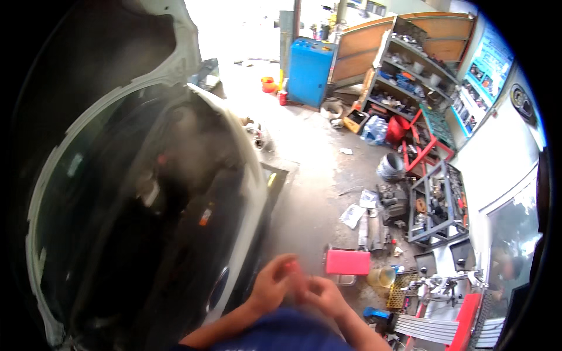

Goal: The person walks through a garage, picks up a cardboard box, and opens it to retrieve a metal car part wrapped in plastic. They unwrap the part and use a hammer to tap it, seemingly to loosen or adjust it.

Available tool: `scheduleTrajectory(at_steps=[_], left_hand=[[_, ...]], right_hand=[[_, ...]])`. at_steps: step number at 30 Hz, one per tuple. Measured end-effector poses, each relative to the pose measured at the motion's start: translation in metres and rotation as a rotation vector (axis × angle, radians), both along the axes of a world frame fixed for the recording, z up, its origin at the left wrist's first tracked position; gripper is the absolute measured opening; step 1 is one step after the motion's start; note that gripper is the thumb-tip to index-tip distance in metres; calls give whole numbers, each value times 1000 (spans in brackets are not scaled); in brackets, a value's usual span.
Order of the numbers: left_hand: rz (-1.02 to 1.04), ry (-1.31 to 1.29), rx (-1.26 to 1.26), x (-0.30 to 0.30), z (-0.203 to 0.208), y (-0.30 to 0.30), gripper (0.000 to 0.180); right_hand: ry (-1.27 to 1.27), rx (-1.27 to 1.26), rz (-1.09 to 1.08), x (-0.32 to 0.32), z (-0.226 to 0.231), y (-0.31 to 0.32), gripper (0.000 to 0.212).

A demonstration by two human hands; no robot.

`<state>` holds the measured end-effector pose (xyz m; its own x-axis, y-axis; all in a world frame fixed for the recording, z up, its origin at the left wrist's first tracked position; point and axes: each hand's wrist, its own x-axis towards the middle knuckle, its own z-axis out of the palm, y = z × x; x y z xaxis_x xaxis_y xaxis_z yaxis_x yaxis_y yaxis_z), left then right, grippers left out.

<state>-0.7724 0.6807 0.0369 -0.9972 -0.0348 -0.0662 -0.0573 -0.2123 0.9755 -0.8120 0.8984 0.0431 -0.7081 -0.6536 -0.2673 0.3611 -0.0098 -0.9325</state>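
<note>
Left hand (271,285) and right hand (325,297) come together in front of dark blue clothing (281,333), fingers bent toward each other at a small reddish thing (297,282). That thing is between the two hands; blur hides its shape, and I cannot tell whether either hand is closed firmly on it.

Left of the left hand, filling that whole side, stands a white vehicle (249,169) with its dark, hazy bay open. Inside it shows an orange label (205,214), ahead and left of the left hand; a dark oval badge (218,289) sits on the vehicle's edge, near the left forearm.

Straight beyond the hands runs the grey floor (310,205), glaring white farther off, and a blue cabinet (310,73) stands upright well apart from them.

Just ahead and right of the right hand is a pinkish-red box (348,262), then a blue object (376,313) lower down and a yellowish container (381,276). Farther ahead on the right hand's side stand a grey bucket (391,167), crowded shelves (400,85) and a grey metal frame (416,235).
</note>
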Motion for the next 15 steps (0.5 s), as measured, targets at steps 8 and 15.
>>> scheduleTrajectory(at_steps=[8,15], left_hand=[[-73,-10,143,-187,-2,-24,50],[-128,-144,97,-342,-33,-12,48]], right_hand=[[-59,182,-84,-164,35,-31,50],[-237,85,-242,-292,0,-25,47]])
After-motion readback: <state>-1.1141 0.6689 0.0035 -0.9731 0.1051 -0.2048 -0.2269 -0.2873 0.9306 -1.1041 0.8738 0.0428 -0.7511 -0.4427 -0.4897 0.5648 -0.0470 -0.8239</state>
